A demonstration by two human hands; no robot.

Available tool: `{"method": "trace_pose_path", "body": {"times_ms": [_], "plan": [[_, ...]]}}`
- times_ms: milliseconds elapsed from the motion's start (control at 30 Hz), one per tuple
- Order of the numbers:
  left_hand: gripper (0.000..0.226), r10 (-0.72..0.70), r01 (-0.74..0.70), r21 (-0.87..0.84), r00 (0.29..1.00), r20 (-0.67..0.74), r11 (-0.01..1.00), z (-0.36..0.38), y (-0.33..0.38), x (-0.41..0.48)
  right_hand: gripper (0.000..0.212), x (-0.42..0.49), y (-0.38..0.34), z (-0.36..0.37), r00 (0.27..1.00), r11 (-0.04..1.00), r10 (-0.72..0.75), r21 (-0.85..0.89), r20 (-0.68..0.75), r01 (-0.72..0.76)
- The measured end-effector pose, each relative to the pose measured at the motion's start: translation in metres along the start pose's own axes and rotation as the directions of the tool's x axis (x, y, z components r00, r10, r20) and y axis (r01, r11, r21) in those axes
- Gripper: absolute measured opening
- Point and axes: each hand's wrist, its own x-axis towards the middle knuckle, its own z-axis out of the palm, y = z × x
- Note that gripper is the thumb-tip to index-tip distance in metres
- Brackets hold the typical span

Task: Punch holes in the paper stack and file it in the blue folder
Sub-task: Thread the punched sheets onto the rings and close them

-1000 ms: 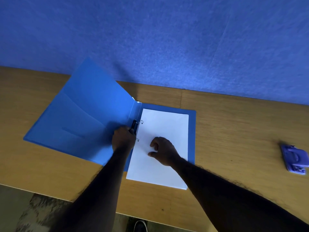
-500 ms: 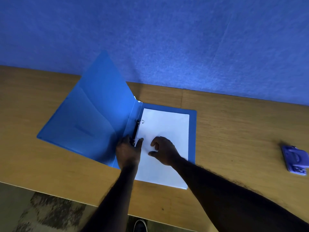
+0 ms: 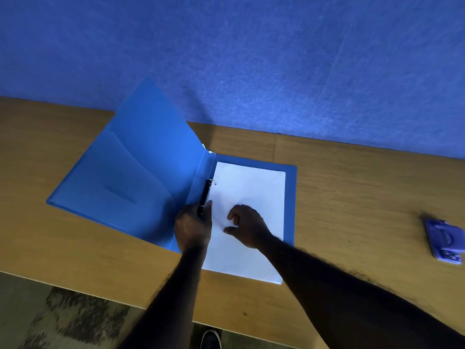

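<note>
The blue folder point(image 3: 130, 177) lies open on the wooden table, its left cover raised at a slant. The white paper stack point(image 3: 251, 192) rests on the folder's right half, threaded on the far metal ring by the black binder clasp point(image 3: 205, 195). My left hand point(image 3: 192, 227) is at the near end of the clasp, fingers on it and thumb on the paper's left edge. My right hand point(image 3: 247, 226) presses down on the middle of the paper with curled fingers.
A purple hole punch point(image 3: 444, 241) sits at the right of the table point(image 3: 352, 197). A blue felt wall point(image 3: 251, 59) stands behind the table. The table's near edge runs below my arms, with patterned floor and a shoe tip point(image 3: 211, 340) under it.
My left hand slid from the middle of the clasp to its near end. The folder's left cover rose from almost flat to a steeper slant. My right hand stayed on the paper.
</note>
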Motion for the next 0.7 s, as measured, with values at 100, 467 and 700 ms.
{"method": "trace_pose_path", "body": {"times_ms": [100, 467, 700], "plan": [[0.045, -0.099, 0.096, 0.043, 0.993, 0.066, 0.994, -0.009, 0.015, 0.013, 0.030, 0.000, 0.000, -0.001, 1.000, 1.000, 0.012, 0.005, 0.009, -0.012], [0.038, -0.364, 0.205, 0.398, 0.851, 0.378, 0.894, -0.007, 0.040, 0.069, 0.029, 0.000, 0.001, -0.002, 0.999, 0.999, 0.033, 0.003, 0.022, -0.033], [0.034, -0.309, 0.189, 0.323, 0.874, 0.375, 0.927, -0.005, 0.032, 0.069, 0.029, 0.000, 0.001, -0.001, 0.999, 0.999, 0.032, 0.018, 0.018, -0.032]]}}
